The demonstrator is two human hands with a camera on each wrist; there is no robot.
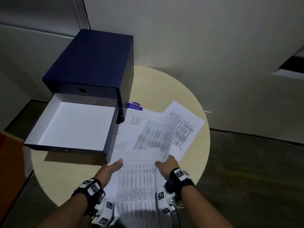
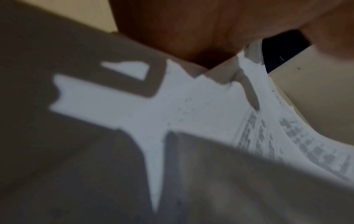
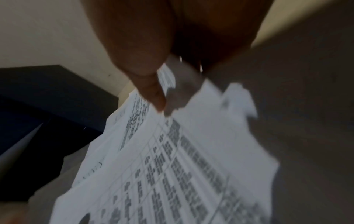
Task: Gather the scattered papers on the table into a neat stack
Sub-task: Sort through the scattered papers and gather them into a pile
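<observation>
This looks like an office. A small round table with a pale beige top stands against plain white partition walls, with dark carpet-like flooring beneath. On the table sits a dark blue cardboard filing box with 2 drawers, the lower drawer pulled open and showing a white inside. Beside it lie printed sheets covered in tables and dense text, the kind of paperwork an office produces. A small blue label lies on the tabletop just behind the sheets. At the right edge, part of a white cabinet or shelf shows.
</observation>
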